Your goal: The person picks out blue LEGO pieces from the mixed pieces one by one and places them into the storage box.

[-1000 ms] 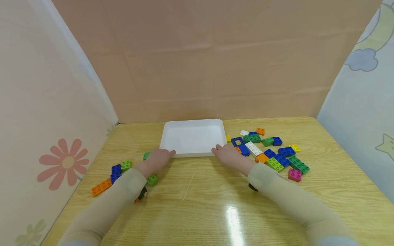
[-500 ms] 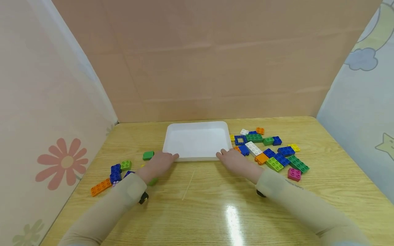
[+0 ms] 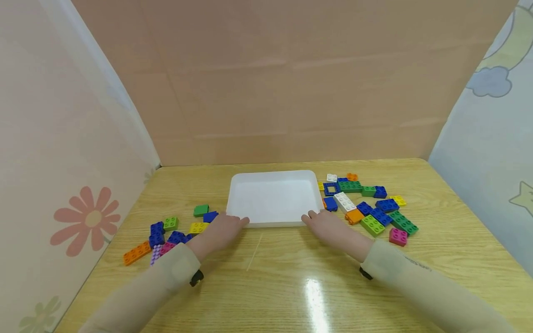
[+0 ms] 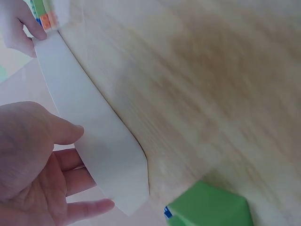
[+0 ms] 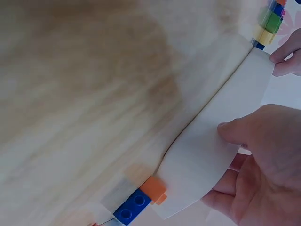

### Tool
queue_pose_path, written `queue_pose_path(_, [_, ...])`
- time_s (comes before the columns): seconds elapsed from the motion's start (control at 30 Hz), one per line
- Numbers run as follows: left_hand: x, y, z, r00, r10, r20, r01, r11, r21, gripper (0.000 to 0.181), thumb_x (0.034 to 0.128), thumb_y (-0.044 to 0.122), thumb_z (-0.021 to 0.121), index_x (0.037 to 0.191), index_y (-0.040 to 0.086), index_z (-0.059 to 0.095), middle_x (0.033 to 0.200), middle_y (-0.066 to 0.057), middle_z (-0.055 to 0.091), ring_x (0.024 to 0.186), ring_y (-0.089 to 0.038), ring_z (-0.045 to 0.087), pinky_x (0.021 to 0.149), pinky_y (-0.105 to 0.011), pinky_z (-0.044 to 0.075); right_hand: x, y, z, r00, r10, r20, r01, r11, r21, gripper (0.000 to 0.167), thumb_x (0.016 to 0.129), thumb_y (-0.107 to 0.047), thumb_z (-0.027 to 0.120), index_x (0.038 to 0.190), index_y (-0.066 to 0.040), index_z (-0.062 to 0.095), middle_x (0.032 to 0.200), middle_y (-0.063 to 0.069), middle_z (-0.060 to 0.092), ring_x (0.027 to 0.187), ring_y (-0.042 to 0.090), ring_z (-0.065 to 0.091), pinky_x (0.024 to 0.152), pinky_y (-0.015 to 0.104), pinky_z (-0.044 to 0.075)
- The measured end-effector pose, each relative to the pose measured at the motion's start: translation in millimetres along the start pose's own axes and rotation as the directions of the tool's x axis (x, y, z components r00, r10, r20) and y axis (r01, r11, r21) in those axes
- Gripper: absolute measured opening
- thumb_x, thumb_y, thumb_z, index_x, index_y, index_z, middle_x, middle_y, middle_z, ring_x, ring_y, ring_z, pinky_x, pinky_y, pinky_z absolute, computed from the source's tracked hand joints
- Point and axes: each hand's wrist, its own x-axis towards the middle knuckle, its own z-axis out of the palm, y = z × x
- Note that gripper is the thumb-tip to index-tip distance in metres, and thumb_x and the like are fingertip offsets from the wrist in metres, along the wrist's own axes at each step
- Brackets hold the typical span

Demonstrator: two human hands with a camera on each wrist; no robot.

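At the head view's centre, the shallow white tray (image 3: 275,199) sits on the wooden table (image 3: 283,273); left hand (image 3: 222,230) and right hand (image 3: 331,229) pinch its near wall toward either end. Likely light, stiff and smooth, it suits thumbs outside, fingers inside.

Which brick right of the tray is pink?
The pink brick at the group's near edge, in front of a long green brick; no other there is pink.

A light wood-grain table (image 3: 279,273) bears a shallow rectangular white tray (image 3: 272,196), with multicoloured studded plastic bricks (image 3: 372,224) either side.
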Motion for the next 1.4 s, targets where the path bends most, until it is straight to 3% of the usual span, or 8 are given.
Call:
queue_pose_path(0.2, [-5.0, 9.2, 0.1, 0.998, 0.036, -0.047, -0.034, 0.999, 0.042, 0.030, 0.0898, -0.003, 0.063, 0.116, 0.011, 0.059, 0.081, -0.005, 0.066, 0.069, -0.018, 0.059, 0.065, -0.035, 0.048, -10.8, -2, 2, 0.998, -0.020, -0.055, 0.019, 1.000, -0.021, 0.021, 0.090, 0.004, 0.062, 0.110, -0.005, 0.058, 0.087, 0.008, 0.058, 0.066, 0.019, 0.046, 0.060, 0.032, 0.044])
queue_pose_path(0.43, [-10.3, 19.0, -0.3, 0.998, 0.043, -0.047, -0.041, 0.998, 0.050, 0.032, 0.0879, 0.000, 0.066, 0.117, 0.012, 0.059, 0.084, -0.005, 0.067, 0.070, -0.017, 0.060, 0.065, -0.033, 0.048, -25.6, -6, 4, 0.996, -0.033, -0.081, 0.033, 0.999, -0.002, 0.022, 0.088, 0.006, 0.062, 0.107, -0.005, 0.058, 0.083, 0.006, 0.054, 0.063, 0.017, 0.041, 0.058, 0.030, 0.038])
queue_pose_path(0.7, [-20.0, 26.2, -0.5, 0.991, 0.104, -0.079, -0.102, 0.994, 0.032, 0.023, 0.0852, 0.001, 0.067, 0.104, 0.012, 0.060, 0.075, -0.002, 0.065, 0.064, -0.014, 0.058, 0.059, -0.030, 0.046, -41.1, -11, 5, 0.997, -0.017, -0.073, 0.018, 1.000, 0.011, 0.026, 0.086, 0.007, 0.064, 0.109, -0.005, 0.060, 0.086, 0.007, 0.059, 0.062, 0.018, 0.047, 0.058, 0.031, 0.044])
queue_pose_path(0.9, [-23.6, 29.3, 0.5, 0.987, 0.130, -0.091, -0.128, 0.991, 0.024, 0.012, 0.0866, 0.006, 0.066, 0.089, 0.013, 0.057, 0.064, 0.001, 0.059, 0.054, -0.012, 0.050, 0.052, -0.027, 0.040, -53.4, -16, 4, 0.994, -0.037, -0.099, 0.039, 0.999, 0.014, 0.026, 0.083, 0.004, 0.067, 0.107, -0.004, 0.060, 0.084, 0.007, 0.058, 0.062, 0.016, 0.045, 0.056, 0.030, 0.041])
queue_pose_path(1.17, [-29.3, 36.2, -0.4, 0.974, 0.164, -0.157, -0.160, 0.986, 0.038, 0.015, 0.0875, 0.011, 0.066, 0.079, 0.013, 0.054, 0.055, 0.003, 0.049, 0.047, -0.010, 0.042, 0.047, -0.026, 0.035, -63.5, -19, 4, 0.995, -0.026, -0.093, 0.028, 0.999, 0.018, 0.025, 0.083, 0.003, 0.068, 0.106, -0.005, 0.061, 0.083, 0.007, 0.058, 0.061, 0.016, 0.044, 0.056, 0.030, 0.041])
queue_pose_path(1.3, [-29.6, 35.7, -1.2, 0.973, 0.159, -0.169, -0.168, 0.985, -0.039, 0.018, 0.0930, 0.016, 0.062, 0.077, 0.013, 0.054, 0.054, 0.005, 0.047, 0.047, -0.009, 0.039, 0.046, -0.024, 0.032, -67.3, -21, 2, 0.997, -0.004, -0.071, 0.006, 1.000, 0.025, 0.025, 0.084, 0.002, 0.068, 0.106, -0.006, 0.062, 0.084, 0.007, 0.059, 0.061, 0.016, 0.045, 0.056, 0.030, 0.043])
queue_pose_path(1.4, [-31.0, 31.1, -2.3, 0.985, 0.114, -0.133, -0.139, 0.971, -0.197, 0.013, 0.0960, 0.018, 0.060, 0.083, 0.014, 0.060, 0.057, 0.007, 0.048, 0.049, -0.009, 0.040, 0.047, -0.024, 0.034, -67.8, -23, 0, 0.998, 0.000, -0.058, 0.002, 1.000, 0.031, 0.026, 0.084, 0.002, 0.068, 0.107, -0.006, 0.062, 0.086, 0.007, 0.060, 0.062, 0.016, 0.047, 0.057, 0.030, 0.044])
